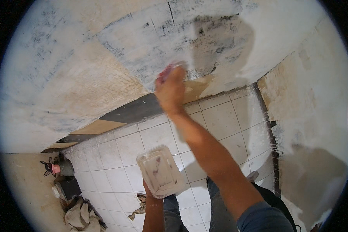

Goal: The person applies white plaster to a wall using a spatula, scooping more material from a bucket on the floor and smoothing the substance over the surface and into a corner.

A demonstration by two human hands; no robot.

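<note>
Fingers (179,75) of the right hand (171,94) curl around a blurred pink-purple object (164,74), which juts past them toward 11 o'clock at a patchily whitened wall (116,34); the left hand (146,188) supports a clear plastic tub (155,149) of whitish contents (152,178) from its 7 o'clock side, its fingers too hidden to tell their state. Pale floor tiles (104,176) spread below, a black box (70,186) at 8 o'clock beside crumpled beige cloth (80,215).

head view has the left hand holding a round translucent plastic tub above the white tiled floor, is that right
Not quite: the translucent plastic tub is rectangular with rounded corners, not round. The head view shows the left hand holding it above the white tiled floor.
</note>
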